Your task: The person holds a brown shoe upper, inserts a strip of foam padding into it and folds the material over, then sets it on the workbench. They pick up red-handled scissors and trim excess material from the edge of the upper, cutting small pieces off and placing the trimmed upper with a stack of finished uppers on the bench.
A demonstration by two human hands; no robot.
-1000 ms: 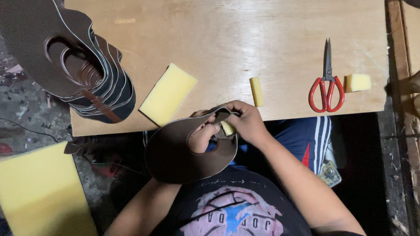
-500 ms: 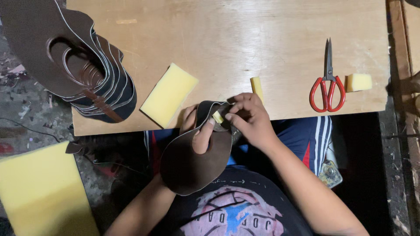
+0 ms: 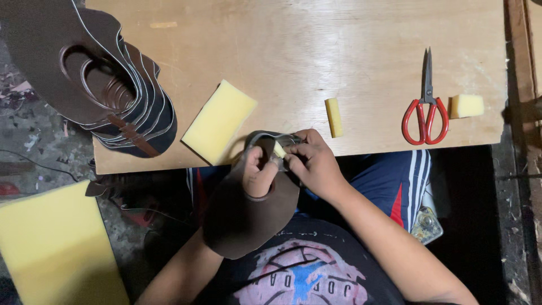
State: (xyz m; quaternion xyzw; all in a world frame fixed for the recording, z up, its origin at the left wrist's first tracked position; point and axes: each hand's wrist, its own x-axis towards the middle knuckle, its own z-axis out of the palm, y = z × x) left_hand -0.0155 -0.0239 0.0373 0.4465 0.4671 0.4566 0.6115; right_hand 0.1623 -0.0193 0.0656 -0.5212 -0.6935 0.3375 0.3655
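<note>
Leather upper piece (image 3: 240, 220), dark brown, hangs just off the near edge of the wooden table (image 3: 316, 51), over the lap. Left hand (image 3: 258, 176) grips it through its cutout; right hand (image 3: 313, 161) pinches a small yellow foam bit (image 3: 279, 149) against its rim. Bare tabletop lies open beyond the hands, between the foam block (image 3: 219, 121) and red scissors (image 3: 425, 108).

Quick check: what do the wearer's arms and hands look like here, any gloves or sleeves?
No gloves: the left hand and right hand are bare. Both forearms are uncovered to the frame edge, with no watch, ring or band visible. No sleeve cuffs show; the dark printed T-shirt appears short-sleeved.
</note>
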